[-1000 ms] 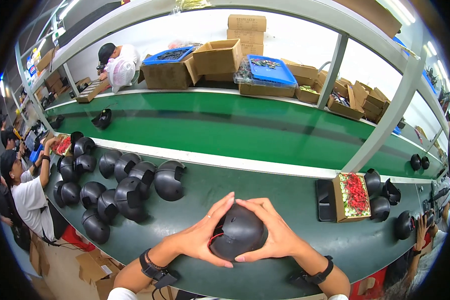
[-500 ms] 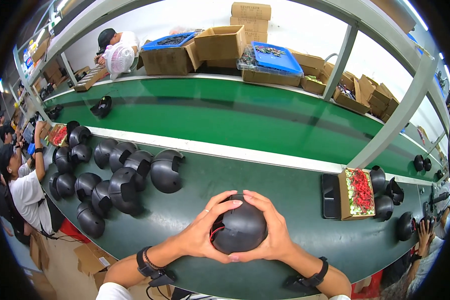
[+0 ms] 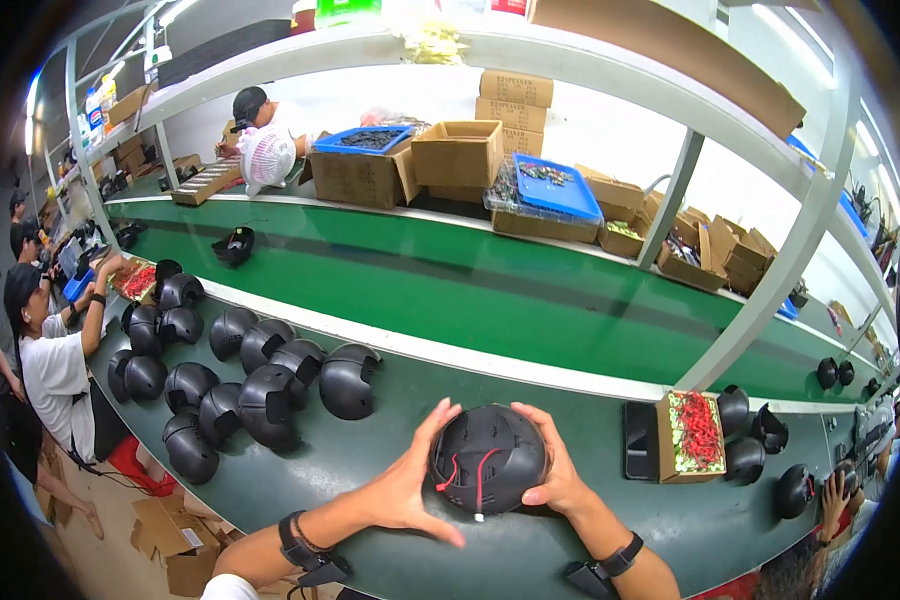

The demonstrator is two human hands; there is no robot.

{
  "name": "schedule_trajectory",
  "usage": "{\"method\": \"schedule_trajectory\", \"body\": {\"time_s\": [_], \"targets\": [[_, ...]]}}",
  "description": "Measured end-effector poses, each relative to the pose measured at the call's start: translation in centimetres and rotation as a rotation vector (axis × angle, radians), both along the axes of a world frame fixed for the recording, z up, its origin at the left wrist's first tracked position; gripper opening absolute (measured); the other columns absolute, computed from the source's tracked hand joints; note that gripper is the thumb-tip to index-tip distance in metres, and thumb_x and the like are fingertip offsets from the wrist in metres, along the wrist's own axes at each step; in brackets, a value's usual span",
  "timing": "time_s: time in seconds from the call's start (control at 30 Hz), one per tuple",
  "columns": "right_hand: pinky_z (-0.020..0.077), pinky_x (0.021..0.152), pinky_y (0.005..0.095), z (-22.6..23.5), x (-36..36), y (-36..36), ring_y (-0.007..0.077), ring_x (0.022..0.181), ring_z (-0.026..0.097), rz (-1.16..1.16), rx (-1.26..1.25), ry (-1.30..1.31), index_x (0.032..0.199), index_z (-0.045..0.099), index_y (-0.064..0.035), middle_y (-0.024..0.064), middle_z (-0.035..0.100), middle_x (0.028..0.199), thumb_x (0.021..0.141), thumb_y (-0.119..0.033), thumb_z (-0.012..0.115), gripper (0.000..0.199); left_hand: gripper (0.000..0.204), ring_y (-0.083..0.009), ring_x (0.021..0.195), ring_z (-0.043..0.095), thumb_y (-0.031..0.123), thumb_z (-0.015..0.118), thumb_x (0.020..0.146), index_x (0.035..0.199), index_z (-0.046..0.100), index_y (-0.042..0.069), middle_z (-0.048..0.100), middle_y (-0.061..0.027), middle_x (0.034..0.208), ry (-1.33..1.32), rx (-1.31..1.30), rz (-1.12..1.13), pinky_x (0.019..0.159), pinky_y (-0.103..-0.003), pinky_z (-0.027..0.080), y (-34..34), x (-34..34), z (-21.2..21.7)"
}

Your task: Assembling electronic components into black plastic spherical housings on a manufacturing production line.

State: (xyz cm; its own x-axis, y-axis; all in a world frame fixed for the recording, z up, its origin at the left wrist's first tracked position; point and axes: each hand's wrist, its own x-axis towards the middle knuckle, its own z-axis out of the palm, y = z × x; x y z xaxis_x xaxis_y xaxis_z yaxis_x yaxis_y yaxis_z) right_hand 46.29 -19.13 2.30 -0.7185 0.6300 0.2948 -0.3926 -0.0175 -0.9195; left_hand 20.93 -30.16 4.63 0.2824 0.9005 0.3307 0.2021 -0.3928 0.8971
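Observation:
Just in front of me is a round black plastic housing (image 3: 492,450), with slots on its face. Two short red wires (image 3: 485,475) come out of it, one ending in a small white plug. My right hand (image 3: 564,474) grips the housing from the right, thumb on its front. My left hand (image 3: 415,485) is spread open at the housing's left, thumb well away from it; whether its fingertips touch is hard to tell. Many similar black shells (image 3: 255,400) stand grouped on the green bench to the left.
A carton of red wired parts (image 3: 695,435) stands at the right beside a black tray (image 3: 640,440) and more black shells (image 3: 745,460). Beyond the bench runs a green conveyor (image 3: 390,270) under a grey frame (image 3: 780,270). Co-workers sit left (image 3: 55,350), right and across.
The housing has turned, bringing its slotted face and red wires to the front. My left hand has loosened and spread off it, while the right keeps hold. The view has shifted slightly.

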Motion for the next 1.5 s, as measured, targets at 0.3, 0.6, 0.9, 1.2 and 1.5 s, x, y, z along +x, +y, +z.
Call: {"method": "schedule_trajectory", "body": {"time_s": [0.3, 0.6, 0.9, 1.2, 1.5], "targets": [[0.0512, 0.109, 0.0413, -3.8, 0.2, 1.9, 0.0282, 0.136, 0.056, -0.579, -0.027, -0.169, 0.159, 0.031, -0.0057, 0.0231, 0.045, 0.157, 0.095, -0.014, 0.082, 0.082, 0.144, -0.0482, 0.149, 0.038, 0.047, 0.101, 0.063, 0.164, 0.014, -0.006, 0.033, -0.0338, 0.158, 0.222, 0.124, 0.467, 0.125, -0.05, 0.034, 8.0, 2.5, 1.6], [0.0582, 0.094, 0.036, -4.2, 0.5, 1.4, 0.022, 0.106, 0.071, -0.615, 0.25, -0.335, 0.145, 0.043, 0.0026, 0.0207, 0.064, 0.131, 0.099, -0.024, 0.078, 0.063, 0.137, -0.0506, 0.142, 0.046, 0.045, 0.101, 0.063, 0.162, 0.021, -0.005, 0.036, -0.0327, 0.16, 0.455, 0.06, 0.91, 0.119, -0.053, 0.042, 30.9, 5.6, -2.1], [0.056, 0.084, 0.0312, -4.8, -2.1, 1.8, 0.016, 0.095, 0.066, -0.555, 0.206, -0.248, 0.14, 0.047, 0.0008, 0.0127, 0.062, 0.115, 0.106, -0.029, 0.07, 0.051, 0.127, -0.0539, 0.147, 0.037, 0.042, 0.095, 0.075, 0.159, 0.018, -0.014, 0.039, -0.0404, 0.152, 0.531, 0.23, 0.898, 0.124, -0.053, 0.032, 34.3, -0.5, -7.7], [0.0417, 0.052, 0.0259, -2.7, -0.1, 1.4, 0.0064, 0.056, 0.053, -0.569, -0.044, -0.284, 0.084, 0.056, -0.0069, -0.0008, 0.059, 0.069, 0.113, -0.032, 0.055, 0.038, 0.022, -0.0054, 0.061, 0.049, 0.017, 0.055, 0.109, 0.096, 0.065, 0.003, 0.054, 0.0028, 0.07, -0.151, -0.277, 0.083, 0.055, -0.022, 0.039, 14.4, 4.8, -6.0], [0.032, 0.051, 0.0311, -2.7, -0.6, 0.5, 0.0084, 0.053, 0.041, -0.527, 0.33, -0.331, 0.088, 0.056, -0.0029, 0.0002, 0.049, 0.06, 0.108, -0.024, 0.064, 0.03, 0.015, -0.0036, 0.068, 0.053, 0.007, 0.058, 0.107, 0.095, 0.063, -0.001, 0.061, 0.0012, 0.074, 0.061, -0.068, 0.022, 0.061, -0.025, 0.044, 13.2, 5.6, -5.6]]}}
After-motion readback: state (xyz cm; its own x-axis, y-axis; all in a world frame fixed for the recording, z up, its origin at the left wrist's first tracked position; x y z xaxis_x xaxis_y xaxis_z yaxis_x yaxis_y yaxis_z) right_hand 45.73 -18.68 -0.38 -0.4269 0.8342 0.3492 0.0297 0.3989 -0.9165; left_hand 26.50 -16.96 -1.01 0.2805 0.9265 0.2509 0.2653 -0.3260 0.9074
